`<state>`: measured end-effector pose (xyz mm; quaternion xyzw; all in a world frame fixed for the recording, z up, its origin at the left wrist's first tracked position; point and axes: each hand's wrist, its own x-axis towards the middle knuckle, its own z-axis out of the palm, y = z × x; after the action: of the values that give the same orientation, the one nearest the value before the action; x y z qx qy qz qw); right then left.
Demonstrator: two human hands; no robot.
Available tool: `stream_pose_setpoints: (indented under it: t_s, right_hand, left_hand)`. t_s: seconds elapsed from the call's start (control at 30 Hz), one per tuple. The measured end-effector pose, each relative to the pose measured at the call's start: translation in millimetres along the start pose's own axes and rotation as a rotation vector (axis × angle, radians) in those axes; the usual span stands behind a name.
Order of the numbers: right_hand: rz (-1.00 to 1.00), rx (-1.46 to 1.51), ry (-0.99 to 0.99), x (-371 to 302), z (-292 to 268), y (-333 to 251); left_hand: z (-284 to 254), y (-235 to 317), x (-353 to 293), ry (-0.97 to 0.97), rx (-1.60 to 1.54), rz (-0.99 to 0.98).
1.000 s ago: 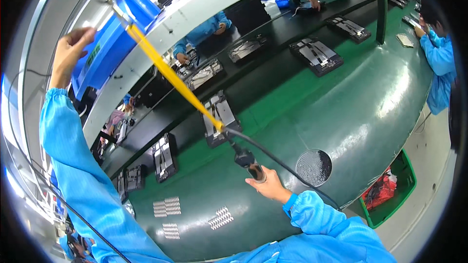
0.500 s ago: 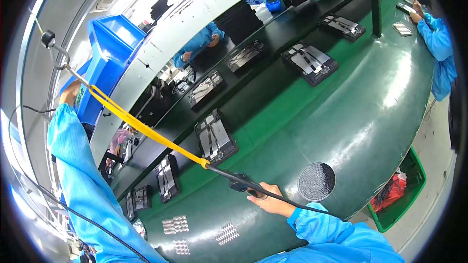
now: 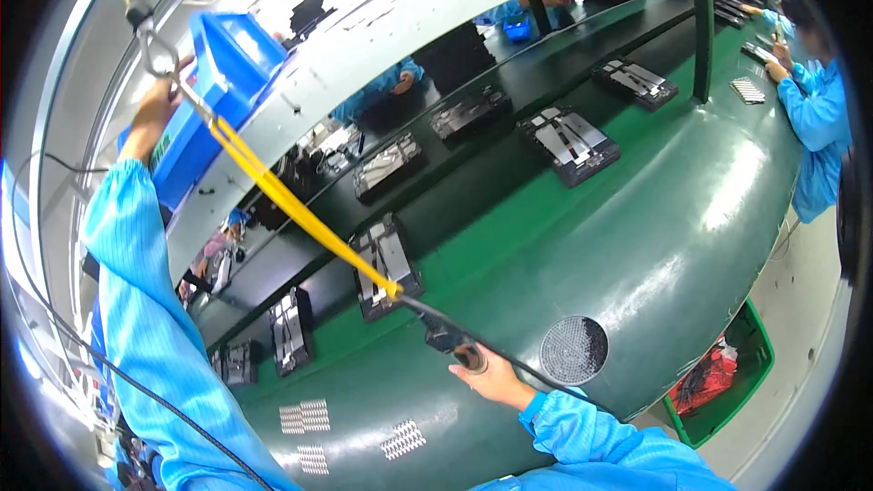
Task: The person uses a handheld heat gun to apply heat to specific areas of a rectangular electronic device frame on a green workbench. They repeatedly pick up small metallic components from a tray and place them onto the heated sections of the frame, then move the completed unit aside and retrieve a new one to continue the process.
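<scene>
in the head view, a green label shows on the blue bins, its writing too small to read; your left arm is raised, the left hand at their edge with its grip hard to tell, while your right hand is closed round the black corded tool above the green worktop. the yellow strap slants from the metal hook to the tool's cord, crossing one opened device; metal strips lie left of your right hand and a round dish right.
</scene>
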<state>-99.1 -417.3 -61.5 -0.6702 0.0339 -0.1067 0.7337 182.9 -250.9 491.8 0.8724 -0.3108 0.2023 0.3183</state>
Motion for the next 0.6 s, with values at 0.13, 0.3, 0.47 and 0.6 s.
stream_pose_setpoints:
  t_s: [0.13,0.3,0.47,0.6]
  right_hand:
    - [-0.055,0.086,0.007,0.0,5.9,-3.2]
    - [-0.020,0.092,0.015,-1.8,8.2,1.0]
    - [-0.078,-0.026,-0.010,-4.6,4.4,-16.3]
    - [-0.046,0.008,-0.015,-0.5,2.0,-21.6]
  left_hand:
    - [-36.0,-33.3,22.8,-0.124,0.658,0.315]
    - [-25.2,-17.0,13.6,-0.124,0.468,-0.016]
    - [-33.6,-13.1,14.0,-0.069,0.439,-0.093]
    - [-14.9,47.7,-53.7,0.575,0.745,0.382]
